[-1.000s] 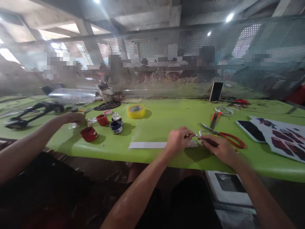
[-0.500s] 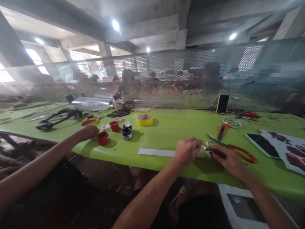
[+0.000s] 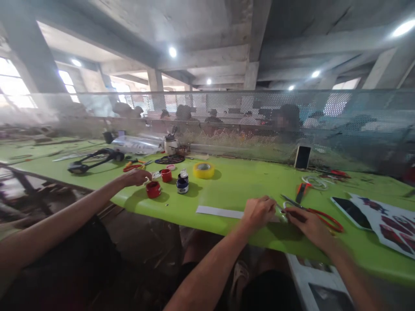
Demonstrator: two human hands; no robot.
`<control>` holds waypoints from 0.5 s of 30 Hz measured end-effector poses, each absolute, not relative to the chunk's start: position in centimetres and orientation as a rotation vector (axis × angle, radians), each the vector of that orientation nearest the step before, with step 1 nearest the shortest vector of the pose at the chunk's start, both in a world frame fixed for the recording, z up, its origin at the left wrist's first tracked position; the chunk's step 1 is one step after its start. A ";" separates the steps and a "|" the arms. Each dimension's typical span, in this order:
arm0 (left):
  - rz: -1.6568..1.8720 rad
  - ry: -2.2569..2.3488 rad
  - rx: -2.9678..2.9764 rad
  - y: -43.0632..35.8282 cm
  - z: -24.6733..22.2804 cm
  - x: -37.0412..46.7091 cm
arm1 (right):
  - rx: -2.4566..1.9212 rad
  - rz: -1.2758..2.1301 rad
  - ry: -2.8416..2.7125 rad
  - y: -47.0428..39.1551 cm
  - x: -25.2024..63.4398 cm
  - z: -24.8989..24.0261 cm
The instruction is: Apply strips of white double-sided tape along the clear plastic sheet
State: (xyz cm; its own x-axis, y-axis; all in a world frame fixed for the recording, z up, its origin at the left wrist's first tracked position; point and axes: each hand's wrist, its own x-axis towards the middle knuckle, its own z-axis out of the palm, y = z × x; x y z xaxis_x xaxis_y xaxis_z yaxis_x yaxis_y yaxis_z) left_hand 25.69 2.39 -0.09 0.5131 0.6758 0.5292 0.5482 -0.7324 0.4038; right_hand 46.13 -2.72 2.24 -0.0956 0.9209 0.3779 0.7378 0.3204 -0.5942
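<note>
Just over the bench's (image 3: 240, 177) near edge, the left hand (image 3: 261, 211) and right hand (image 3: 305, 221) both pinched a small shiny piece (image 3: 279, 209), two grips presumably steadying something so tiny! The white strip (image 3: 219, 211) lay along that edge, partly hidden by the left hand, while red-handled scissors (image 3: 329, 219) sat just beside the right, likely for easy reach.

Dimly lit; glaring at round white ceiling lamps (image 3: 172, 52) above ring-shaped yellow plastic tape roll (image 3: 204, 173), blown out at square-paned windows (image 3: 13, 82) far L of it; softly shadowed just R; hazy in bkgd behind.
</note>
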 end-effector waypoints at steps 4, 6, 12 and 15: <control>0.998 1.066 2.578 2.2 0.2 25.6 | -1.497 0.336 -1.863 -2.7 46.0 2.6; 0.982 1.073 2.581 2.2 0.3 25.6 | -1.510 0.343 -1.849 -2.6 46.1 2.6; 0.933 1.074 2.604 2.4 0.2 25.6 | -1.535 0.373 -1.833 -2.4 46.2 2.4; 0.918 1.046 2.630 2.4 0.0 25.6 | -1.536 0.376 -1.829 -2.3 46.3 2.3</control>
